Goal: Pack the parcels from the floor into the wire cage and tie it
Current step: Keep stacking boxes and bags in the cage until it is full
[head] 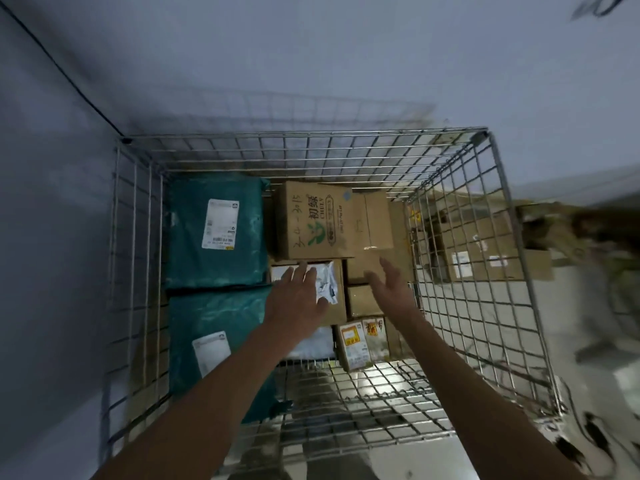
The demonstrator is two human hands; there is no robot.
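Both hands inside silver wire cage (485,271). Left hand (298,299) flat, fingers spread on white-wrapped parcel (327,284); right hand (389,285) open above brown cardboard boxes (363,268). Two teal plastic mailers (214,233) along cage's left wall. Advice: press parcels level, close gaps.

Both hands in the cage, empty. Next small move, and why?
Probably draw both hands back out and reach for a carton on the floor to the right. The left hand and right hand are open and hold nothing, and the wire cage has bare mesh at its near end.
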